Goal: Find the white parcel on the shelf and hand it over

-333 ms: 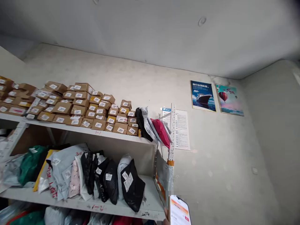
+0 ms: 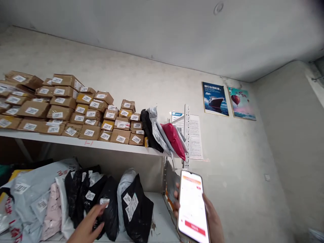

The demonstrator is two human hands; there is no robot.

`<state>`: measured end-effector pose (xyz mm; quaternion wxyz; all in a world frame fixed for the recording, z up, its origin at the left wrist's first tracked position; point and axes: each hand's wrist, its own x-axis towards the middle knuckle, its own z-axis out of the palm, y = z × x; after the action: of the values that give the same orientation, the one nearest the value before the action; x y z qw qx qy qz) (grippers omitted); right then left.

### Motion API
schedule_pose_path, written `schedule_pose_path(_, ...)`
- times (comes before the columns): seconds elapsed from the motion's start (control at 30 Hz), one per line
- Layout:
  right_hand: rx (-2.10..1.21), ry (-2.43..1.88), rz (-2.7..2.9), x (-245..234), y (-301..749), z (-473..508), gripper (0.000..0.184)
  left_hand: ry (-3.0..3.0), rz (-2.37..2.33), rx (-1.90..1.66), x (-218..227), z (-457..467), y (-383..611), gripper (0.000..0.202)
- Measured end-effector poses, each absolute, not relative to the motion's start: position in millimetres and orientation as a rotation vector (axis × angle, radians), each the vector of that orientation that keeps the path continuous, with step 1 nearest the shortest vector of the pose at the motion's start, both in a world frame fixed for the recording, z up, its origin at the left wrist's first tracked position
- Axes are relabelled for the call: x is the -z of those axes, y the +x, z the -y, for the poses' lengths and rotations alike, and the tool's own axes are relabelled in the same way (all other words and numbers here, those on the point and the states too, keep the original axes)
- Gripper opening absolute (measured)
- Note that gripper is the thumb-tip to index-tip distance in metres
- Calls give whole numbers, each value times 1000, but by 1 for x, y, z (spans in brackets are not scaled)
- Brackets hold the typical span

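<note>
My right hand [image 2: 214, 216] holds a smartphone [image 2: 192, 206] upright at the lower right, its lit screen facing me. My left hand [image 2: 88, 222] reaches in from the bottom, fingers stretched out onto the black plastic mail bags [image 2: 111, 202] standing on the lower shelf, next to a white label [image 2: 104, 201]. A larger black bag with labels [image 2: 138, 206] leans just right of it. Grey and pink bags [image 2: 43, 199] lie further left on the same shelf.
The upper shelf [image 2: 101, 145] carries several stacked labelled cardboard boxes [image 2: 76, 111], then black, grey and red bags [image 2: 164, 135] at its right end. Papers [image 2: 196, 136] and two posters [image 2: 215, 99] hang on the wall behind.
The view shifted right and down. My right hand lifted the phone higher into view. My left hand came in from below and landed on the black bags.
</note>
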<state>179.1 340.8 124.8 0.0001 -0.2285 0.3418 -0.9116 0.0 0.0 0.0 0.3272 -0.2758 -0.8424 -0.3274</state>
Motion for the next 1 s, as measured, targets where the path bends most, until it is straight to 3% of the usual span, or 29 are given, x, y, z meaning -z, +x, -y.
schedule_pose_path(0.23, 2746, -1063, -1227, -198, 86, -357, 63, -862, 2032, 422, -231, -88, 5, 49)
schedule_pose_path(0.4, 2759, -1135, -1266, -224, 17, -335, 72, -555, 1930, 315, -326, -165, -26, 53)
schedule_pose_path(0.6, 2686, -1223, -1293, -250, -33, -319, 63, -303, 1975, 350, -363, -197, -69, 53)
schedule_pose_path(0.77, 2751, -1320, -1171, -273, -43, -329, 65, -223, 1991, 318, -360, -197, -74, 59)
schedule_pose_path(1.0, 2839, -1376, -1188, -281, -41, -348, 66, -4, 1842, 421, -354, -210, -81, 53)
